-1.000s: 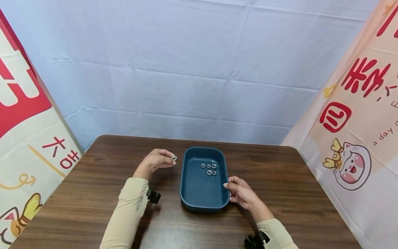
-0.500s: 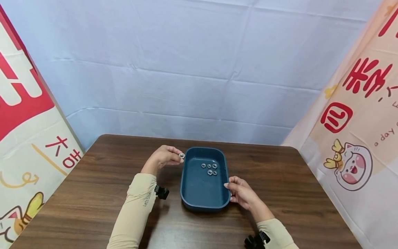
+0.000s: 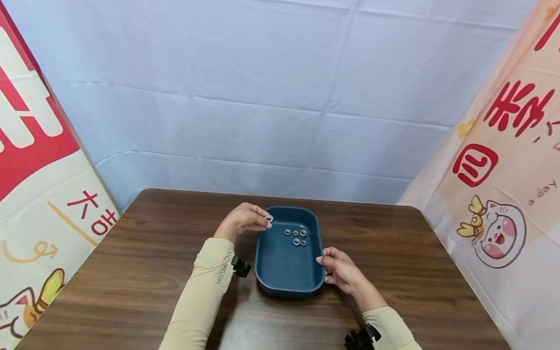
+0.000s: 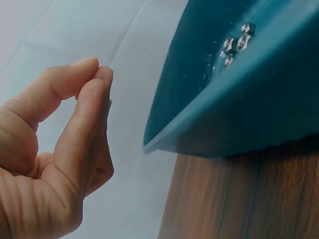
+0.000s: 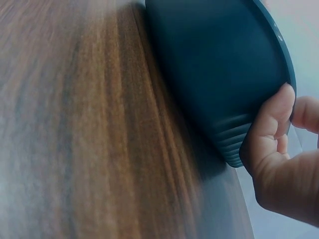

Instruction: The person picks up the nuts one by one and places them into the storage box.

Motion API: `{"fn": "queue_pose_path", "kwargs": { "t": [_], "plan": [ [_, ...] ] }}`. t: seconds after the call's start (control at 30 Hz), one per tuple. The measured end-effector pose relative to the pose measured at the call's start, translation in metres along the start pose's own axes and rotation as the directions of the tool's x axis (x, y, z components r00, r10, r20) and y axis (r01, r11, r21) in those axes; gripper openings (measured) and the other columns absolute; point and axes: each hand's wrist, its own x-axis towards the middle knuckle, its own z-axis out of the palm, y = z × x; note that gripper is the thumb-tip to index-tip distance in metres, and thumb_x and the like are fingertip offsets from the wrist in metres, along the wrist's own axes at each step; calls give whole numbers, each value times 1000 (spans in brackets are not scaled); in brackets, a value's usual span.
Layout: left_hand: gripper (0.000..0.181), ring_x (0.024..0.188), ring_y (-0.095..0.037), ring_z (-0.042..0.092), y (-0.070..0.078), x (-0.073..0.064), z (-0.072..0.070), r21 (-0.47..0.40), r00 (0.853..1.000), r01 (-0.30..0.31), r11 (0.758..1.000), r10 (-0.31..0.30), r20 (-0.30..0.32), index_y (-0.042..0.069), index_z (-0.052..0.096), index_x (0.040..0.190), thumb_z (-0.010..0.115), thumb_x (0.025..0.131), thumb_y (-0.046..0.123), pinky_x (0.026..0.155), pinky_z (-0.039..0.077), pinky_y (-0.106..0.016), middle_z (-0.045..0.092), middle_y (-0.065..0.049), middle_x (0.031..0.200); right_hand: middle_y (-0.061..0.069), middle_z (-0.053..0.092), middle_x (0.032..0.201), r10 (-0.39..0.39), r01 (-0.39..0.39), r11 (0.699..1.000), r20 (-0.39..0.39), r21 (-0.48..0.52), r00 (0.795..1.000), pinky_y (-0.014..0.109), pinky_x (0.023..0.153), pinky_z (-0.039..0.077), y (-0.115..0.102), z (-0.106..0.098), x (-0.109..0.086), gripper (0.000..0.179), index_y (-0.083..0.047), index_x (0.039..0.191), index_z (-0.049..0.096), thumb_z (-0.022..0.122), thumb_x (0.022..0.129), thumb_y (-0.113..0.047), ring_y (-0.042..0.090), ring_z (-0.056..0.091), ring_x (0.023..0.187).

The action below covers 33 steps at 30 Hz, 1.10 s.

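A dark blue-green rectangular tray (image 3: 280,287) with raised walls stands on the table, and several silver hex nuts (image 3: 296,241) lie together in its far right half. My left hand (image 3: 248,218) pinches one more nut (image 3: 269,218) between thumb and fingertips, over the tray's far left corner. In the left wrist view the fingers (image 4: 89,94) mostly hide that nut. At the tray's right side my right hand (image 3: 343,273) grips the wall, thumb at the rim and fingers outside, as the right wrist view also shows.
The dark wood-grain table (image 3: 144,253) extends around the tray. A pale cloth (image 3: 262,97) hangs behind its far edge. Printed banners stand at the left (image 3: 39,194) and right (image 3: 494,194). Each forearm wears a small black camera.
My left hand has carried the pinched nut rightward, from left of the tray to over its far left corner. The right hand keeps its grip, and the nuts in the tray lie as before.
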Motion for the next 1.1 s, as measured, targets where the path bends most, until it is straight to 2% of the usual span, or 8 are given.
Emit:
{"fn": "queue_pose_path", "kwargs": {
  "t": [0.23,0.43,0.7,0.87,1.1],
  "plan": [
    [21,74,-22,66,4,10,12,6,1000,19,1000,-19,15,-5,64,93,72,75,-9,78,52,-40,65,-17,86,3,47,67,6,-6,1000,6,2,1000,22,46,43,-1,-1,1,17,-7,94,40,56,89,-4,12,47,54],
    [22,74,-22,66,1,16,21,-21,999,33,999,-32,27,-6,63,94,71,73,-12,84,48,-44,65,-17,85,3,47,67,10,-10,1000,4,7,1000,22,46,43,-1,0,0,17,-8,93,40,56,89,-4,12,47,54],
    [20,74,-22,66,-2,27,32,-22,998,59,998,-59,17,-5,63,90,71,74,-13,83,49,-43,64,-17,86,4,47,67,12,-12,1000,4,-2,1000,22,46,43,0,0,0,16,-8,92,41,56,90,-4,12,47,54],
    [23,77,-24,66,-1,34,41,-44,996,86,995,-85,5,-7,63,95,69,75,-13,83,49,-42,64,-17,87,4,48,68,8,-8,1000,5,0,1000,22,46,42,-1,-1,1,17,-7,95,40,56,90,-5,12,47,54],
    [24,82,-26,66,-8,42,49,-33,993,114,993,-115,-31,-8,64,100,67,77,-13,83,50,-40,64,-17,88,4,48,67,3,-3,1000,13,1,1000,22,46,43,-1,-2,2,18,-6,96,40,56,90,-5,12,48,54]
  ]
}}
